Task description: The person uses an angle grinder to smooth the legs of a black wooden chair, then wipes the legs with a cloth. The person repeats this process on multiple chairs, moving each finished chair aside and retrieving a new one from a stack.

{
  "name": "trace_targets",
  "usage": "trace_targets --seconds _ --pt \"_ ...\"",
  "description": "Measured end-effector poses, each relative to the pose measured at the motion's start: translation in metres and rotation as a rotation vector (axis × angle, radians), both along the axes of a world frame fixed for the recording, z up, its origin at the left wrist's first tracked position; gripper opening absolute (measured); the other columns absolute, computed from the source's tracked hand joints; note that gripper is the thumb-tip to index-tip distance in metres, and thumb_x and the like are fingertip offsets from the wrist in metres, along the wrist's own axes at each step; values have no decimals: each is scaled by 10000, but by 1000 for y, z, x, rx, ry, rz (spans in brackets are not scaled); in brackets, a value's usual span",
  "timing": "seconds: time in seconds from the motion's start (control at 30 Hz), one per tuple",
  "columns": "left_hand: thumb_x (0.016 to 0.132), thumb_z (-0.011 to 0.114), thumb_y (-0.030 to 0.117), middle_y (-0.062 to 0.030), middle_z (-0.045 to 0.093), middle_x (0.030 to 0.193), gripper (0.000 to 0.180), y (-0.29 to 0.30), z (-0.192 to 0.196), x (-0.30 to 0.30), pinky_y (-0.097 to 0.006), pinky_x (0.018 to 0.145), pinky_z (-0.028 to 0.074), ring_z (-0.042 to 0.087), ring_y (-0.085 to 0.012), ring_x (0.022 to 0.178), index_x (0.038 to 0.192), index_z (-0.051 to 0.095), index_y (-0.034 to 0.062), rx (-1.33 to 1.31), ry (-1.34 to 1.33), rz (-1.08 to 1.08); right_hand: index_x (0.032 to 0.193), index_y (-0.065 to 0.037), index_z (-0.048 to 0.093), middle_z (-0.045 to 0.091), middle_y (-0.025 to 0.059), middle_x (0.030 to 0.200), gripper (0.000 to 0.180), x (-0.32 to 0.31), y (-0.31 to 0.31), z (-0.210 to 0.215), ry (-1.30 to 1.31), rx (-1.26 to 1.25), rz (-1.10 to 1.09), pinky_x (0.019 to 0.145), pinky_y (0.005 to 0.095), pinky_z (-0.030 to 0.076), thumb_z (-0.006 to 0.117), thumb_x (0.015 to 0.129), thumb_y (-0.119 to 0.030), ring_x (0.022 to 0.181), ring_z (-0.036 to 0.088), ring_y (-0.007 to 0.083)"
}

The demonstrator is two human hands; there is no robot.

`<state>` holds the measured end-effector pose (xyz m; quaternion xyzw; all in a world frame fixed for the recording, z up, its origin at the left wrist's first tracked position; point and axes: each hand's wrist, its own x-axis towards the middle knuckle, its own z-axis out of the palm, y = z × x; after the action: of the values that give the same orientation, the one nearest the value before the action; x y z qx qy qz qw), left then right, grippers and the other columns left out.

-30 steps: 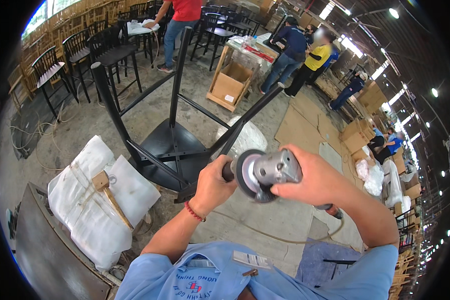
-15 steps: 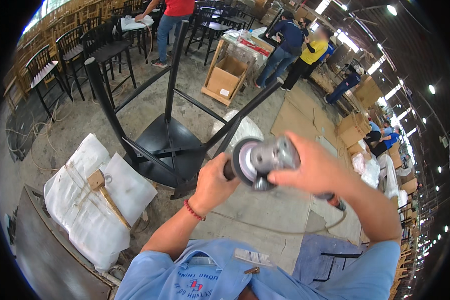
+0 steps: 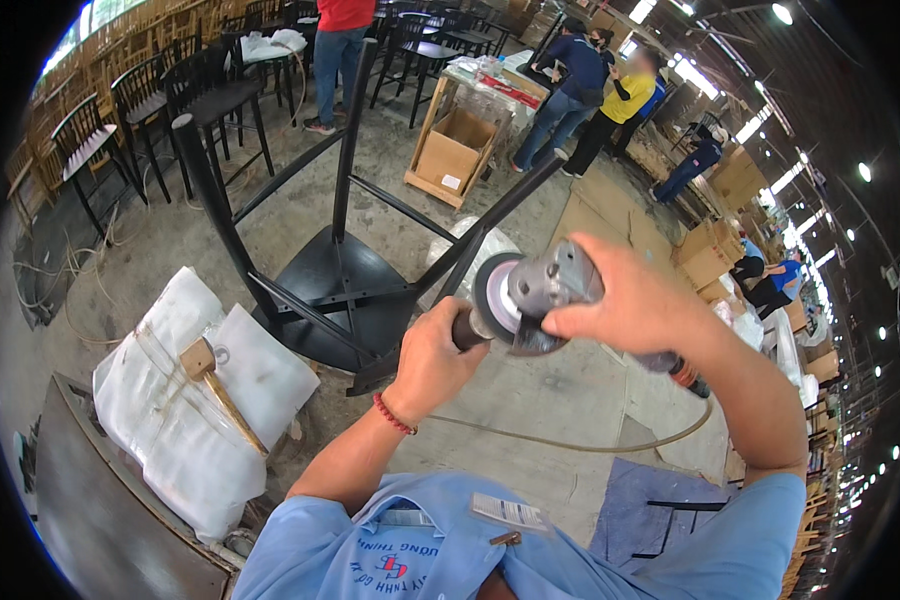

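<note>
A black wooden chair [image 3: 320,275] is upside down in front of me, its legs pointing up. My left hand [image 3: 435,355], a red bead bracelet at its wrist, is closed around the end of the nearest chair leg [image 3: 465,330]. My right hand [image 3: 635,295] grips a grey angle grinder [image 3: 560,283] with its fingers wrapped over the metal head. The round abrasive disc [image 3: 496,293] faces the leg tip, right beside my left fingers; whether it touches the wood I cannot tell. Much of the grinder's body is hidden behind my right hand and wrist.
A tan hose [image 3: 570,447] curves across the floor below the grinder. At left, a wooden mallet [image 3: 210,380] lies on white foam padding [image 3: 165,440] beside a dark table [image 3: 110,500]. Black chairs [image 3: 215,95], a cardboard box [image 3: 455,150] and several people stand farther off.
My right hand and the grinder have risen slightly, and the disc has tilted against the leg end. My left hand keeps its hold. The person in red has straightened away from the white-covered chair.
</note>
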<state>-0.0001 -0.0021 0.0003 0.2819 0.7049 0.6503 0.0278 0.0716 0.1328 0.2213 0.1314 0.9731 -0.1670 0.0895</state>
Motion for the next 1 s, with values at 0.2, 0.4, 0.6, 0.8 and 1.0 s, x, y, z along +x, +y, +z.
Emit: trace_targets --seconds 0.2,0.4,0.6,0.8,1.0 --pt "712 787 104 -174 679 915 388 -3 -2 -2 -421 763 522 654 -364 884 1045 604 25 -11 -12 -9 1230 -17 551 677 187 1030 632 5 -7 18 -65 -93 16 858 383 498 789 719 -303 961 663 295" --pt "738 795 101 -150 683 886 387 0 -6 2 -352 747 529 679 -255 832 1056 593 16 -21 36 21 1216 -14 559 675 156 1034 658 7 1 4 50 37 -50 869 348 496 839 687 -289 962 656 255" --pt "737 786 109 -186 674 948 394 -3 -2 1 -432 792 518 644 -372 918 1070 591 27 -16 1 -13 1295 -5 528 664 179 1082 756 19 -3 14 -54 -119 -16 916 347 489 851 684 -312 1021 648 268" --pt "754 782 119 -193 672 961 404 -1 -3 5 -441 800 513 638 -379 923 1093 580 31 -38 -23 3 1315 2 507 667 214 1090 727 12 7 5 7 44 -77 874 382 506 789 727 -320 986 659 292" --pt "740 787 114 -187 670 956 418 -4 -3 1 -433 787 514 640 -372 907 1090 576 23 -52 -1 -33 1275 2 527 665 209 1073 689 21 2 -1 -19 -73 -34 872 379 505 782 729 -334 982 653 306"
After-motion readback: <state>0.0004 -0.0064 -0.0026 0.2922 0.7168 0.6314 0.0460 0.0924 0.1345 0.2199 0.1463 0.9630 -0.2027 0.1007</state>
